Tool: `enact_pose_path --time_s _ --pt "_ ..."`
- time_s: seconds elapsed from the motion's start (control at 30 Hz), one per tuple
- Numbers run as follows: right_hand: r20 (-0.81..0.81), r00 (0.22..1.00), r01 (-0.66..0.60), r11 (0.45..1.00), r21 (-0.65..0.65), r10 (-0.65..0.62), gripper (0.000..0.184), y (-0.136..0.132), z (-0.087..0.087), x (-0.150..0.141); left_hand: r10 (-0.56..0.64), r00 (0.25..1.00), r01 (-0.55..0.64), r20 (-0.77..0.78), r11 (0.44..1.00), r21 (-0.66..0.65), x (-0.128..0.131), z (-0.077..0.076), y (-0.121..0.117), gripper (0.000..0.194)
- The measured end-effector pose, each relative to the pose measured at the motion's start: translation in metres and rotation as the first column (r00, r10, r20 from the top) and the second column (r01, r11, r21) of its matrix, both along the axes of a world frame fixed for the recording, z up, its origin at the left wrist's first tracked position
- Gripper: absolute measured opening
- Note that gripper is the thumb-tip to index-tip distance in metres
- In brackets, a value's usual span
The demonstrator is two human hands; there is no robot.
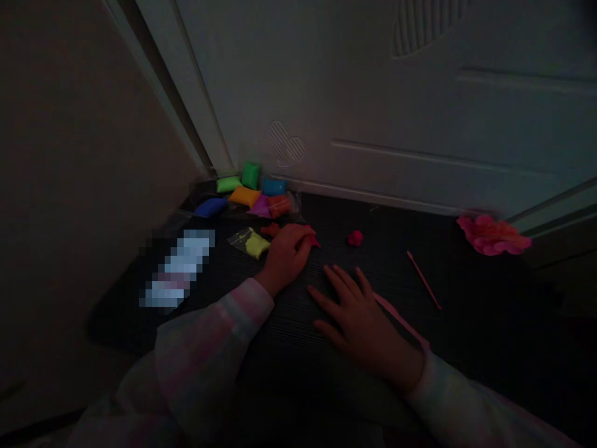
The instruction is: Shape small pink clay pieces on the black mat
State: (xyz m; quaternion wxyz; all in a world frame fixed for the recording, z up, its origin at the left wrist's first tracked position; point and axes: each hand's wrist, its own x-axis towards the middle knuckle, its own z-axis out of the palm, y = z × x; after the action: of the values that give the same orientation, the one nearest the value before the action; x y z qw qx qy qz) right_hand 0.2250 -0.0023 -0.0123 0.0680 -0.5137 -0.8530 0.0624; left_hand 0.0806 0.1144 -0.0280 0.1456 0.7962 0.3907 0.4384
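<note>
My left hand [288, 252] is bent over the dark table, its fingers closed on a small bright pink piece [316, 242], perhaps modelling clay or its packet; most of it is hidden. Flat on the table lies my right hand [357, 314], fingers spread and holding nothing. Beyond it sits a lump of pinkish-red clay [355, 238]. A flat pink strip [402, 320] runs along the outer side of my right hand, partly hidden by it. Beside my left hand are pale yellow clay in a clear bag [256, 244] and a small orange-red piece [270, 230].
Several coloured clay packets [245, 196] are heaped at the back left. A pixelated bright object [180, 267] lies at the left. To the right are a thin pink stick [424, 280] and a pink ruffled flower-like thing [494, 235]. A white panel [373, 112] rises behind the table.
</note>
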Motion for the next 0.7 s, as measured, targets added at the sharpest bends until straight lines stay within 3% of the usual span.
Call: enact_pose_path --time_s 0.1,0.3,0.43,0.6,0.7 --pt "-0.012 0.998 -0.062 0.997 -0.037 0.062 0.043 0.0 0.001 -0.001 -0.041 0.998 0.041 -0.047 0.999 0.004 0.0 0.001 -0.003 0.015" --pt "0.007 0.998 0.069 0.998 -0.012 -0.068 0.05 0.001 -0.004 -0.001 -0.273 0.946 0.273 -0.175 0.962 -0.028 0.002 0.003 -0.015 0.018" --pt "-0.017 0.997 -0.069 0.997 -0.025 0.069 0.048 0.001 -0.001 -0.003 -0.251 0.955 0.246 -0.159 0.968 -0.046 0.002 0.003 -0.014 0.019" --pt "-0.002 0.998 0.066 0.998 0.006 -0.066 0.048 0.001 0.001 -0.002 -0.203 0.971 0.196 -0.124 0.978 -0.068 0.002 0.001 -0.011 0.019" --pt "-0.008 1.0 -0.025 1.0 -0.014 0.025 0.048 0.0 0.001 -0.002 -0.186 0.977 0.177 -0.107 0.98 -0.088 0.002 0.0 -0.01 0.019"
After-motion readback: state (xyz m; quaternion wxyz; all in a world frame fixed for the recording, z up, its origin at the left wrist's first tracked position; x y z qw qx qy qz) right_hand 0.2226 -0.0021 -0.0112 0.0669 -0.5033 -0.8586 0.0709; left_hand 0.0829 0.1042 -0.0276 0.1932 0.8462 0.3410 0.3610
